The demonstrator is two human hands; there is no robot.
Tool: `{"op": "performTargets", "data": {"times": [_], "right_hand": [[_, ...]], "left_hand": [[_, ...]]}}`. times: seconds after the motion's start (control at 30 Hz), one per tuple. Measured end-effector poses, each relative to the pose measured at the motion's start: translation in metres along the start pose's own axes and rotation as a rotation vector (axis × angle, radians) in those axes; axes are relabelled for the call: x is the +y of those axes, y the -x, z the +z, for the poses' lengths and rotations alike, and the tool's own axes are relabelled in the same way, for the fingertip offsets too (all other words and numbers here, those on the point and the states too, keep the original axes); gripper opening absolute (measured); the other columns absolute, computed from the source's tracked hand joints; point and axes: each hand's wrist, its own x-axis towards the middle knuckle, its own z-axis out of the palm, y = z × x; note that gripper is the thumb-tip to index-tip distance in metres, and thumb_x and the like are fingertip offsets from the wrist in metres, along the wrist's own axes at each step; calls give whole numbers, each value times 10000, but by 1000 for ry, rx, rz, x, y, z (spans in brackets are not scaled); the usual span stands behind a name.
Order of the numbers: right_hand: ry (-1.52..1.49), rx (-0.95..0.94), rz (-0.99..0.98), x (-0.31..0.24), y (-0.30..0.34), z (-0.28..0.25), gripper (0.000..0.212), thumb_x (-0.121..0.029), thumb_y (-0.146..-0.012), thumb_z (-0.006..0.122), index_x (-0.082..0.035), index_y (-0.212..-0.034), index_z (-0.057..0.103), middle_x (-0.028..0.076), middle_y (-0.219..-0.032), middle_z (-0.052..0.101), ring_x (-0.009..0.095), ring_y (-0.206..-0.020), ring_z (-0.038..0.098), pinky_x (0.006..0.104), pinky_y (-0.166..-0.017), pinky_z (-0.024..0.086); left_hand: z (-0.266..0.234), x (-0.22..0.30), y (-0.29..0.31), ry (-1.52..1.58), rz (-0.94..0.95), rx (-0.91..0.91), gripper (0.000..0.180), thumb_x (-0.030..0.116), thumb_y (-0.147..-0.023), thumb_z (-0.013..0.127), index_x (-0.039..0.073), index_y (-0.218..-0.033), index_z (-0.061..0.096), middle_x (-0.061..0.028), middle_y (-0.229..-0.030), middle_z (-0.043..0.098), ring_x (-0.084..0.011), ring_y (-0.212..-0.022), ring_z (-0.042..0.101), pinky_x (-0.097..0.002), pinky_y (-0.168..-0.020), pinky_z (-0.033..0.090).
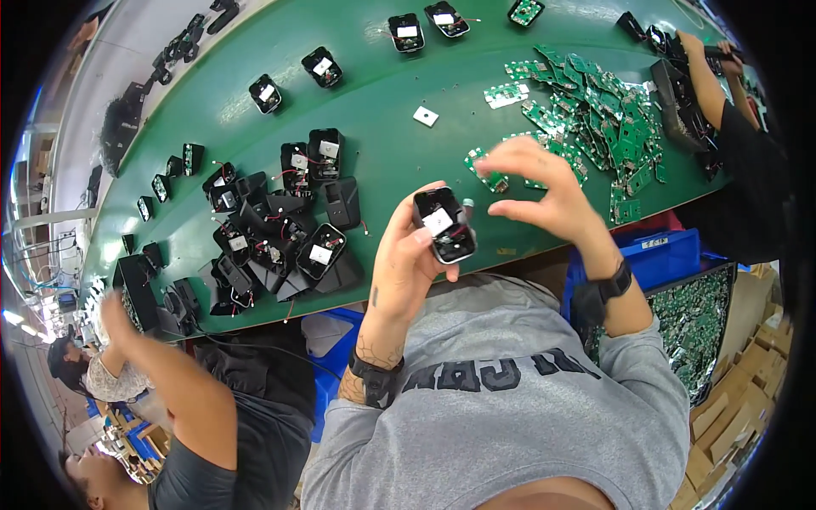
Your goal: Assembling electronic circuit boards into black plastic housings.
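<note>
The person's left hand (405, 259) held a black case (441, 238) with a pale rim above the near edge of the green surface (382, 119), in front of the grey shirt (501, 365). Its fingers were clamped on the case, the thumb lying over the open side near a white patch (438, 222) inside. A small greenish piece showed at the side of the case; what it was could not be made out.

The right hand (548, 187) was raised just to the right of the case, holding nothing, its thumb and fingers spread apart in a wide curve. Behind its fingertips a green circuit board (487, 172) lay on the surface, though whether they touched it could not be told. Beyond that hand spread a large pile of green boards (608, 119).

A loose white square (426, 116) lay well apart from both hands. To the left sat a heap of black cases (263, 238), several with white patches and thin wires. More open cases (322, 67) stood spaced along the far side. A black wristband (372, 380) circled the left wrist. At the left, a co-worker's arm (183, 387) reached toward the surface; at the right, a blue bin (659, 253) stood below its edge.
</note>
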Motion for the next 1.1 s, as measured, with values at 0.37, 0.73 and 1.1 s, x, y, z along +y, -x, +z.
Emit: {"op": "performTargets", "data": {"times": [0.37,0.73,1.1], "right_hand": [[36,-139,-26,16,-1,-2,504,-143,-664,826,-39,-1126,657,130,-1241,620,246,-1100,591,362,-895,475],[-494,3,87,0,8,12,552,-194,-620,874,2,-1092,667,190,-1259,614,254,-1142,581,332,-863,457],[-494,7,132,5,10,11,556,-196,-631,868,-1,-1117,682,186,-1281,607,259,-1171,572,329,-887,443]], "left_hand": [[7,0,6,-298,127,209,552,195,-905,551,1,-1391,378,-149,-1180,569,-206,-975,650,-295,-639,594],[13,3,3,-279,100,139,518,59,-901,577,35,-1380,382,-129,-1209,515,-190,-1051,584,-318,-709,614],[15,3,5,-414,136,203,518,115,-880,568,26,-1368,419,-110,-1106,572,-134,-865,633,-226,-547,536]]}}
